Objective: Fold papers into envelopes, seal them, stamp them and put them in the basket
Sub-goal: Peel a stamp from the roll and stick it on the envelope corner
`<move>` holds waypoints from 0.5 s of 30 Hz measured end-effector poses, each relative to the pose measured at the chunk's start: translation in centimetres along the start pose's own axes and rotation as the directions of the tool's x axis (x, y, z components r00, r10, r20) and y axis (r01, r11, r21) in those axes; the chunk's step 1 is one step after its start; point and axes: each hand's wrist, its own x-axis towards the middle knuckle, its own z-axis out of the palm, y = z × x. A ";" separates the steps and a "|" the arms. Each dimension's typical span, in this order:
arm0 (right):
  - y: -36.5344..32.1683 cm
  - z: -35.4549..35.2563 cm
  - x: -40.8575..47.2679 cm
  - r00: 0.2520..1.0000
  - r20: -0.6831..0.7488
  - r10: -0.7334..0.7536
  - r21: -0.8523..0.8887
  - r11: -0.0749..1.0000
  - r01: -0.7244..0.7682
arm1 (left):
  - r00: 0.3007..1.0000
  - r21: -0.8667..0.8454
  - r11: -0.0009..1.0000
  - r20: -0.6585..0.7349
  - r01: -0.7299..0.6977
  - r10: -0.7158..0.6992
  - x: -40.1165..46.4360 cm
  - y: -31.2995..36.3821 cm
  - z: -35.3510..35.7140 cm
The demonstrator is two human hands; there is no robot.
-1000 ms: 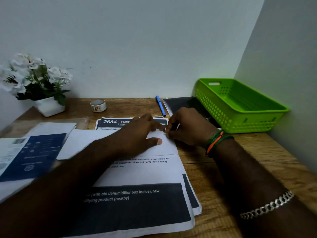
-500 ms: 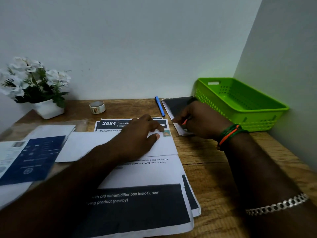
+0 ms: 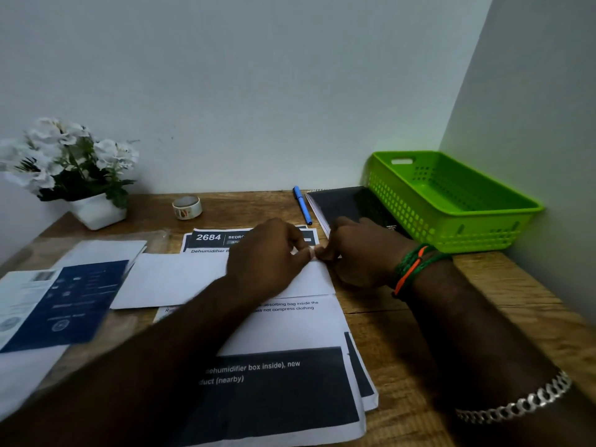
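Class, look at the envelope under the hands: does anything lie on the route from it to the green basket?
Yes. The black notebook lies between the envelope and the green basket, touching the basket's near wall; the right hand is there too.

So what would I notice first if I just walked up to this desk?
Probably the bright green plastic basket, empty in the far right corner against the wall. Then the two hands, left hand and right hand, meeting at the top right corner of the white paper envelope mid-desk. The white flowers in a white pot stand far left.
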 end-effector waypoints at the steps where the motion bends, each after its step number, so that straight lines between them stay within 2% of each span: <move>1: -0.2 0.1 -0.3 1.000 0.024 0.001 -0.044 0.999 0.000 | 1.000 0.006 1.000 -0.007 0.005 -0.005 0.0 0.1 0.0; 5: -2.9 1.0 -1.1 0.992 0.046 0.113 -0.191 0.976 -0.103 | 1.000 0.005 1.000 -0.025 0.012 -0.012 -0.5 0.3 -0.3; 9: -3.7 1.0 -1.4 0.990 0.061 0.123 -0.195 0.975 -0.109 | 1.000 0.008 1.000 -0.026 0.006 -0.006 -0.9 0.4 -0.6; 12: -1.3 -0.2 -1.4 0.999 0.033 0.034 -0.014 0.999 -0.034 | 1.000 0.003 1.000 0.010 -0.006 0.006 -0.8 0.1 -0.5; 15: 0.6 -1.2 -1.2 0.989 -0.137 0.049 0.243 0.970 -0.014 | 0.999 -0.024 0.999 0.016 -0.041 0.041 -0.8 -0.4 -0.4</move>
